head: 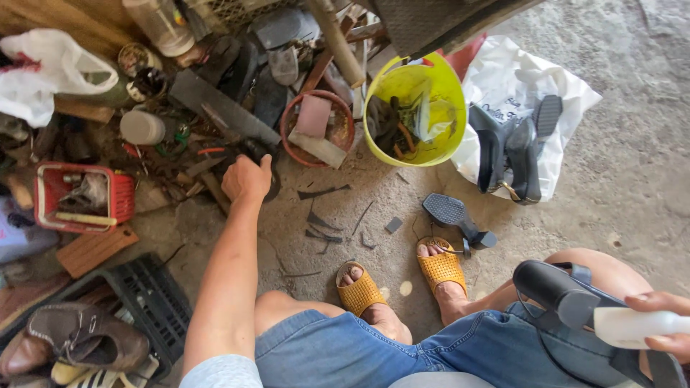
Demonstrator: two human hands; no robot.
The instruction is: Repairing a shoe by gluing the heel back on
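Shoe (568,302) with a black block heel rests on the person's right thigh, far to the right of the yellow bucket (415,115) and nearer the camera; its heel end points up-left, toward the bucket, and the long axis runs down-right to the right hand (665,325). That hand is closed around a white object (629,327) at the shoe's right end; what the object is, I cannot tell. The left hand (246,178) is stretched far out, left of the bucket, w/ fingers curled down on a dark thing in the pile; whether it grips it or only touches is not clear. So the right hand is the nearer one to the shoe, the left is well apart from it. Just left of the bucket stands a red bowl (316,129) w/ a pink block inside. Right of the bucket lies a white bag (517,86) carrying a pair of dark heeled shoes (514,147). Below the bucket, a loose grey heel (456,215) lies near the orange sandals (402,276). Floor is rough concrete, w/ scraps of black material; far left of the bucket is a red basket (85,197).
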